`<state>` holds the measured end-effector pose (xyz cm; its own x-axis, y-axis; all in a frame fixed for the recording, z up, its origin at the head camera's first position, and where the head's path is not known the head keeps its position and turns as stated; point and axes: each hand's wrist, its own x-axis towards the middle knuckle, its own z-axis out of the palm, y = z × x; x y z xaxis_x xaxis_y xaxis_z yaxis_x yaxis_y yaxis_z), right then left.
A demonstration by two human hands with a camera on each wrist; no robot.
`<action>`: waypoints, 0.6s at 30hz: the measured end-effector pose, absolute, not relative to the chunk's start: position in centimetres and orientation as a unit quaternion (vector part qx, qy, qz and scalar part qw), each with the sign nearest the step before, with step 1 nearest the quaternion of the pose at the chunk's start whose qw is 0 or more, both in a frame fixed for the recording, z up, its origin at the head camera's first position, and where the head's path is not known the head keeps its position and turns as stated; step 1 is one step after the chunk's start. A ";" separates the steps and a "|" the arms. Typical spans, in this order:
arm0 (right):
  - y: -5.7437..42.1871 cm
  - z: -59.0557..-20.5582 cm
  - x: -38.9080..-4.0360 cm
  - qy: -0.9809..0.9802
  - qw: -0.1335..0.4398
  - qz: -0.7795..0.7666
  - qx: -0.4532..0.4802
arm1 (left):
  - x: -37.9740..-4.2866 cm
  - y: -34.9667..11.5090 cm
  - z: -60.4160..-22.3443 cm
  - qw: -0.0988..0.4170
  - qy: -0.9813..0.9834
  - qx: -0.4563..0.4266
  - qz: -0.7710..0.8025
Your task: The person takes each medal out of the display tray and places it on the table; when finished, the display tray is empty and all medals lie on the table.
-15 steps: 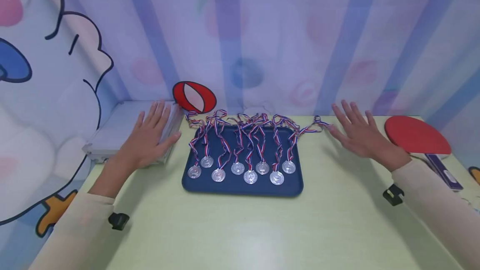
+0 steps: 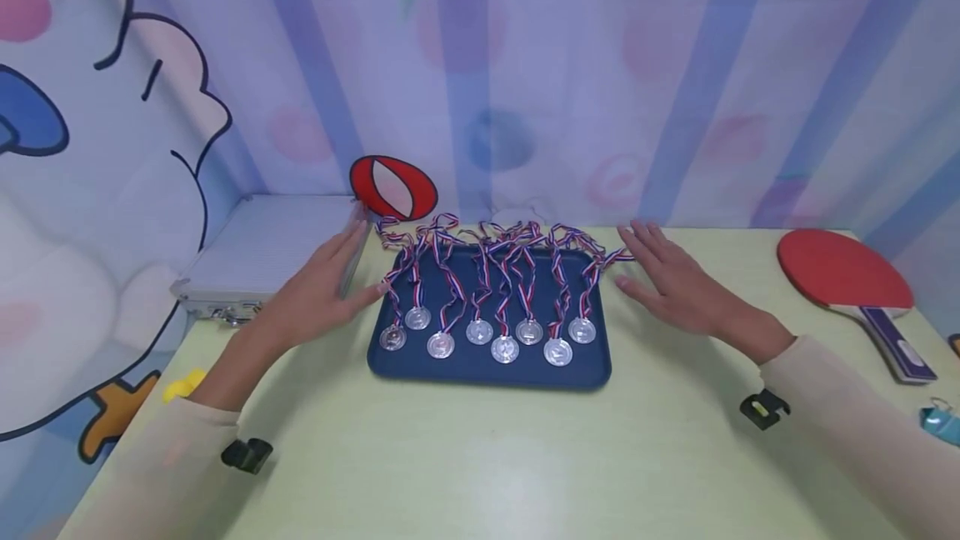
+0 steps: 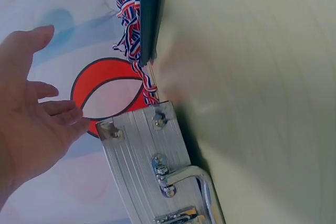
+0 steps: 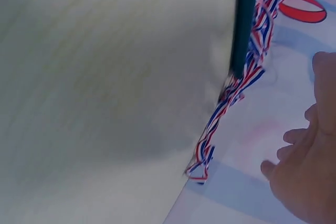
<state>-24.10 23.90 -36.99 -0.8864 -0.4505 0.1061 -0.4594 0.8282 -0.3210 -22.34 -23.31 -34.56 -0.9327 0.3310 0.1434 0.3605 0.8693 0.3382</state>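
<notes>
Several silver medals point(image 2: 505, 349) lie on a dark blue tray point(image 2: 480, 373), their red, white and blue ribbons point(image 2: 517, 236) bunched over its far edge. My left hand point(image 2: 318, 294) is held beside the tray's left side, near the silver case, fingers straight and thumb toward the tray. On the other side my right hand point(image 2: 678, 290) hovers near the tray's right edge with its fingers extended. Neither hand holds anything. In the left wrist view the left hand point(image 3: 37, 108) appears apart from the case; the right wrist view shows the right hand point(image 4: 310, 145) apart from the ribbons.
An aluminium case point(image 2: 255, 248) with a metal handle stands at the back left. To the right lies a red table tennis paddle point(image 2: 843, 273), with a teal object point(image 2: 939, 423) at the edge. Something yellow point(image 2: 183, 386) is partly hidden by the left arm. A printed curtain point(image 2: 562, 90) hangs behind.
Both hands have moved inward toward the tray, the right one leftward and the left one rightward. The view has shifted slightly; the medals and tray stay put.
</notes>
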 end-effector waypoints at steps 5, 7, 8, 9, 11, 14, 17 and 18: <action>22.6 -36.5 -23.5 -0.935 -0.014 0.257 0.244 | -21.7 -23.1 -34.8 0.019 -0.964 -0.169 -0.203; 22.2 -36.5 -23.3 -0.931 -0.010 0.268 0.247 | -21.5 -23.2 -34.9 -0.002 -0.962 -0.161 -0.218; 22.1 -36.5 -23.3 -0.929 -0.006 0.274 0.250 | -21.4 -23.2 -35.0 -0.014 -0.961 -0.156 -0.226; 22.0 -36.6 -23.3 -0.925 0.000 0.282 0.254 | -21.3 -23.2 -35.0 -0.025 -0.960 -0.153 -0.234; 21.9 -36.9 -23.3 -0.919 0.015 0.298 0.259 | -21.3 -23.1 -35.1 -0.043 -0.957 -0.149 -0.244; 22.0 -37.4 -23.4 -0.910 0.026 0.329 0.252 | -21.2 -23.0 -35.3 -0.055 -0.957 -0.143 -0.245; 22.0 -37.7 -23.5 -0.908 0.016 0.347 0.233 | -21.3 -22.9 -35.5 -0.051 -0.959 -0.138 -0.243; 22.0 -37.7 -23.5 -0.909 0.010 0.348 0.228 | -21.3 -22.9 -35.6 -0.047 -0.960 -0.136 -0.241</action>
